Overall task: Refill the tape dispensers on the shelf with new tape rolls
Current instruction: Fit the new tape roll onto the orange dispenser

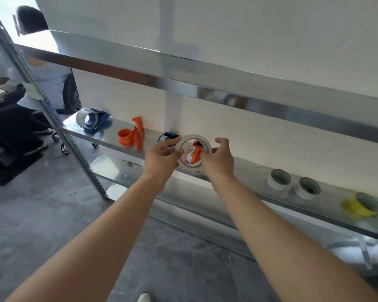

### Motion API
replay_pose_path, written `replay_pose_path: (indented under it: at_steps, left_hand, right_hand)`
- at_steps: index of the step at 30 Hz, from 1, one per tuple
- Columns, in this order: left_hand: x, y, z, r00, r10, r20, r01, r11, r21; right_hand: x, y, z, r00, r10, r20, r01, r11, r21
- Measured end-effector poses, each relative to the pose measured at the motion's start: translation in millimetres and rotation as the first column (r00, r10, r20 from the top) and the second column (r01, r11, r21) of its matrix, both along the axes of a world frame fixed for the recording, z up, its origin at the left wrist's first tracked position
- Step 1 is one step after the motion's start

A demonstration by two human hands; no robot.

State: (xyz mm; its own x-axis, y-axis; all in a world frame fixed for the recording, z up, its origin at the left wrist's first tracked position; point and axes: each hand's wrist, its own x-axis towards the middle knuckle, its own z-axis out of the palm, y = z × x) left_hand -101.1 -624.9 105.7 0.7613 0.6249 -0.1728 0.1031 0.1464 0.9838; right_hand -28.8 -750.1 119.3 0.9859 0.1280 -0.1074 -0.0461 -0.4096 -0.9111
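Note:
Over the middle shelf [244,171] I hold a white tape roll [205,141] upright. My left hand [162,156] pinches its left rim. My right hand [218,158] grips an orange dispenser [193,154] that shows through the roll's hole. An empty orange dispenser [131,136] lies on the shelf to the left. Further left sits a blue dispenser [92,120] loaded with a silvery roll. Another blue dispenser [167,137] is partly hidden behind my left hand.
Two white rolls [278,179] [307,188] and a yellow roll [358,207] lie on the shelf at the right. An upper shelf rail [183,83] overhangs. A steel upright [52,118] stands left. A seated person [42,79] is beyond it.

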Motion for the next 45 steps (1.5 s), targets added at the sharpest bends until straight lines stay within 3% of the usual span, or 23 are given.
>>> replay_pose_path:
  at_steps: [3,9,16,20,35,45]
  left_hand:
    - [-7.4,28.1,-1.6,0.996,-0.087,-0.022,0.088,0.991,0.096]
    - [-19.6,80.0,-7.9,0.991,-0.130,-0.037,0.134,0.982,0.135]
    - [-22.2,116.9,-23.5,0.992,-0.090,-0.092,0.103,0.984,0.146]
    - [-12.4,133.5,-37.3,0.970,-0.178,-0.168,0.210,0.959,0.192]
    - [44.6,192.4,-67.5,0.936,-0.126,-0.330,0.237,0.918,0.319]
    - [50.7,281.0,-89.2,0.909,-0.201,-0.366,0.311,0.911,0.271]
  right_hand:
    - [-7.1,29.8,-1.1,0.982,0.087,0.165,-0.068,0.990,-0.120]
    - [-18.4,80.1,-7.9,0.954,0.178,0.242,-0.103,0.950,-0.294]
    - [-13.9,116.4,-32.6,0.961,0.177,0.212,-0.099,0.937,-0.336]
    - [2.4,132.5,-46.7,0.957,0.213,0.196,-0.137,0.930,-0.341]
    - [75.1,199.4,-71.9,0.905,0.403,-0.132,-0.424,0.858,-0.291]
    - [74.4,284.1,-75.9,0.941,0.319,-0.110,-0.337,0.871,-0.358]
